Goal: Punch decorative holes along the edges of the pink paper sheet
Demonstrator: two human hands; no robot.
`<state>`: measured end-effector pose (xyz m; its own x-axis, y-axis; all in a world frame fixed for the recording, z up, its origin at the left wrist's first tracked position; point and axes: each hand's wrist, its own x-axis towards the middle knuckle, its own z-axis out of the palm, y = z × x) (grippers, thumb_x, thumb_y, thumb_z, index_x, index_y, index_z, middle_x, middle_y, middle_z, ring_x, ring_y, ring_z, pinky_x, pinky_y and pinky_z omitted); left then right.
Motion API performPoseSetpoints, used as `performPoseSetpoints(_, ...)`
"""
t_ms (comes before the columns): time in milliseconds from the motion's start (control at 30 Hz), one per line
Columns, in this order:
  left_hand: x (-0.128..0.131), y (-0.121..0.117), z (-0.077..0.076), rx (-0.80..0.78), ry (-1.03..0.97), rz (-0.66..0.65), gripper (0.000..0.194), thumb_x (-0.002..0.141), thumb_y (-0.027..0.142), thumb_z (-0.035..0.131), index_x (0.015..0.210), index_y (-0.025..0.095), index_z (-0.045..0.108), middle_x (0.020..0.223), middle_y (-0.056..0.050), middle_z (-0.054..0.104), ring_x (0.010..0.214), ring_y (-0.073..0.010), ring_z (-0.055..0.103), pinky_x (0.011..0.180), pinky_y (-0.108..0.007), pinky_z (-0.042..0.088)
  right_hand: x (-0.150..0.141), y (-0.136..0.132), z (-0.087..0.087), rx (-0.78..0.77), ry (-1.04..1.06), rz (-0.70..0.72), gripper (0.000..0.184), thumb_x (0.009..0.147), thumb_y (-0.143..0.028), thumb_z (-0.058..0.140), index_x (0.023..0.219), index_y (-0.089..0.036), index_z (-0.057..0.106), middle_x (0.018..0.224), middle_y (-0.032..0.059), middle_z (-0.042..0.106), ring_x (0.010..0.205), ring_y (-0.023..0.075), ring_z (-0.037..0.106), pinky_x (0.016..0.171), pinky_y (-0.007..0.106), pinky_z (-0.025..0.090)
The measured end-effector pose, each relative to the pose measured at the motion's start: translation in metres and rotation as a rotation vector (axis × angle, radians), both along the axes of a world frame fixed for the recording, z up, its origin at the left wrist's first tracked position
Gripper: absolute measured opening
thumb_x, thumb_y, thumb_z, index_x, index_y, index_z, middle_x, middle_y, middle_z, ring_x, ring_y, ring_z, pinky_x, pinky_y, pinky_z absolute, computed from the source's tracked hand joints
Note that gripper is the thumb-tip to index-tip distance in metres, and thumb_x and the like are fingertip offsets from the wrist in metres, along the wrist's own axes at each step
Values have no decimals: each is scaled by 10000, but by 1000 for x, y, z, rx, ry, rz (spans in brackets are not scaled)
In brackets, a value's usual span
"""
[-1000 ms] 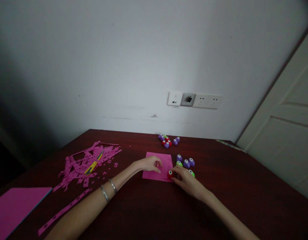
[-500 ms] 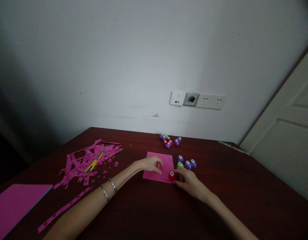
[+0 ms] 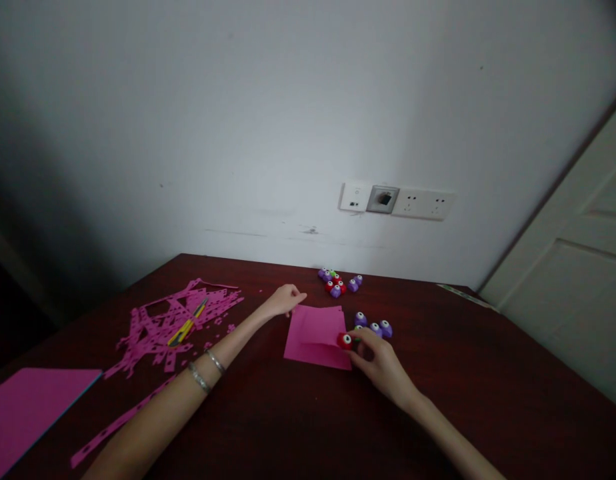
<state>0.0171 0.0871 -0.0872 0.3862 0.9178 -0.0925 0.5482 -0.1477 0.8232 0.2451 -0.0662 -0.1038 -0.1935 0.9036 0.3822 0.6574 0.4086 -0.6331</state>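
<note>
While the right hand (image 3: 381,360) pinches a small red plastic paper punch (image 3: 345,341) onto the right edge of the square pink foam sheet (image 3: 315,337), the left hand (image 3: 287,299), fingers loosely curled and holding nothing, rests at the sheet's far left corner. Both hands flank the sheet on the dark wooden desk (image 3: 298,420) (right one nearer the punch). Purple and green punches (image 3: 375,327) crowd just beyond the right hand; pink offcuts (image 3: 173,327) and a yellow utility knife (image 3: 188,325) lie well apart, left.

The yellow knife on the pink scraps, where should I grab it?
Judging by its pose, grip the slim yellow utility knife around the middle of its long handle, fingers on its two long sides, coming from above. It lies flat and slanted on the pile of pink punched paper strips, with nothing over it.
</note>
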Motion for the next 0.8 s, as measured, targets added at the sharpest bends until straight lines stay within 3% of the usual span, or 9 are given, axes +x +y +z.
performPoseSetpoints(200,7,-17,2,-349,-118,-84,488,702,556,591,892,108,551,619,-41,624,507,-144,587,475,-259,446,0,1,-3,77,80,-25,205,797,-270,542,984,-198,586,900,52,610,629,137,529,631,287,469)
performPoseSetpoints(433,12,-18,-2,-428,-356,-110,280,599,265,732,795,89,636,586,0,585,490,-80,526,514,-235,441,4,2,-2,51,71,20,223,813,-246,525,1025,-206,577,924,53,596,645,135,526,623,283,470)
performPoseSetpoints(567,9,-14,-6,-389,-400,-180,217,616,258,726,731,91,649,641,-28,619,546,-92,563,571,-249,477,7,3,-3,46,43,14,214,809,-248,534,1012,-207,588,901,52,593,641,136,519,625,288,468)
performPoseSetpoints(800,0,-10,-8,-251,-281,-315,257,675,344,692,748,102,642,607,-32,621,499,-108,573,490,-247,481,9,3,-3,37,-6,43,201,808,-253,546,996,-209,601,861,36,576,629,127,502,606,275,455)
